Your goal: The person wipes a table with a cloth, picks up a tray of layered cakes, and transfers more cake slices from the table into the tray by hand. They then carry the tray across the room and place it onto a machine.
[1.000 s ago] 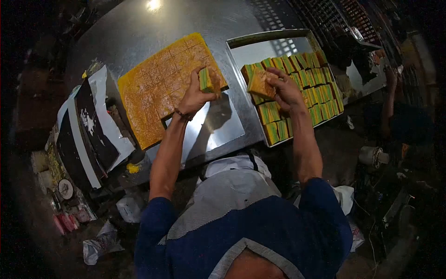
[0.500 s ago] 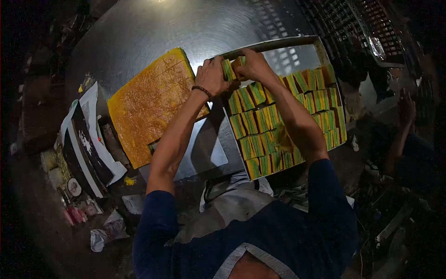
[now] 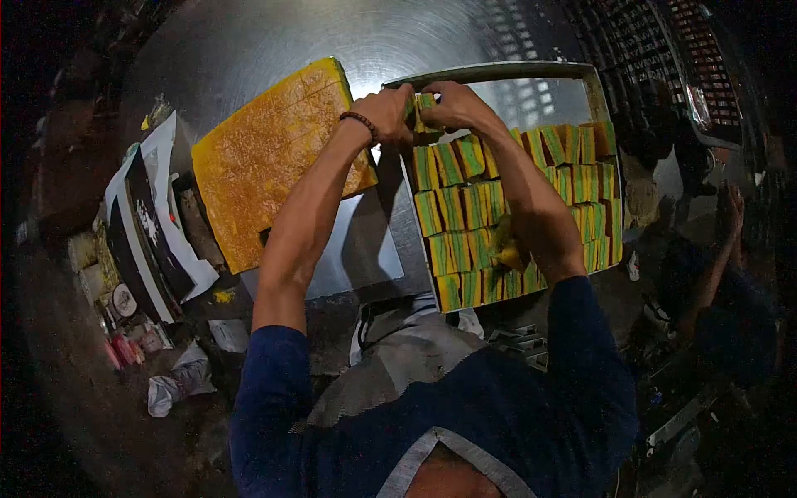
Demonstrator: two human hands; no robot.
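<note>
My left hand (image 3: pixel 388 112) and my right hand (image 3: pixel 452 103) meet at the far left corner of a metal tray (image 3: pixel 531 71). Between them they press green and yellow layered cake pieces (image 3: pixel 424 106) against the tray's corner. Each hand grips a piece. Rows of the same striped cake pieces (image 3: pixel 486 216) fill the tray's near part, standing on edge. To the left a large scored slab of orange-yellow cake (image 3: pixel 270 162) lies on a steel sheet (image 3: pixel 365 249), with its near right corner cut away.
A round steel table (image 3: pixel 274 41) carries everything. At its left edge lie black and white papers (image 3: pixel 154 224), small jars and crumpled wrappers (image 3: pixel 178 378). Another person (image 3: pixel 722 282) sits at the right, in the dark. Wire racks (image 3: pixel 664 50) stand at the far right.
Both hands carried their cake pieces from over the slab and tray middle to the tray's far left corner, where they now come together. The view has shifted slightly.
</note>
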